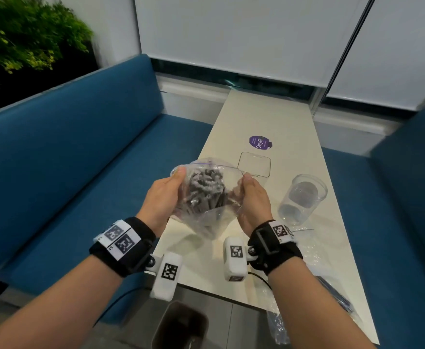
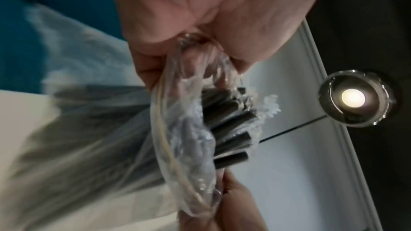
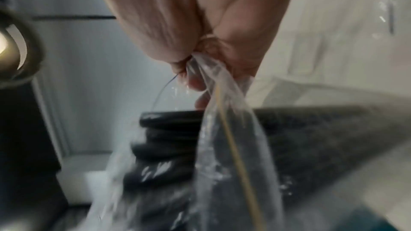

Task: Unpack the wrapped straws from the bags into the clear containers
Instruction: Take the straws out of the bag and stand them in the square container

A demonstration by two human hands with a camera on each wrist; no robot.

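A clear zip bag (image 1: 207,220) full of black wrapped straws (image 1: 203,191) hangs above the near part of the white table (image 1: 289,127). My left hand (image 1: 164,195) pinches the bag's left rim and my right hand (image 1: 253,197) pinches its right rim, holding the mouth spread wide. In the left wrist view the straws (image 2: 231,124) poke out of the bag (image 2: 177,147); in the right wrist view the bag (image 3: 222,111) bunches in my fingers over the straws (image 3: 169,140). A clear cup (image 1: 302,199) stands to the right, with nothing in it.
A flat clear lid (image 1: 254,164) and a purple round sticker (image 1: 260,142) lie farther back on the table. More plastic bags (image 1: 314,250) with dark straws (image 1: 334,293) lie at the near right. Blue benches (image 1: 67,152) flank the table.
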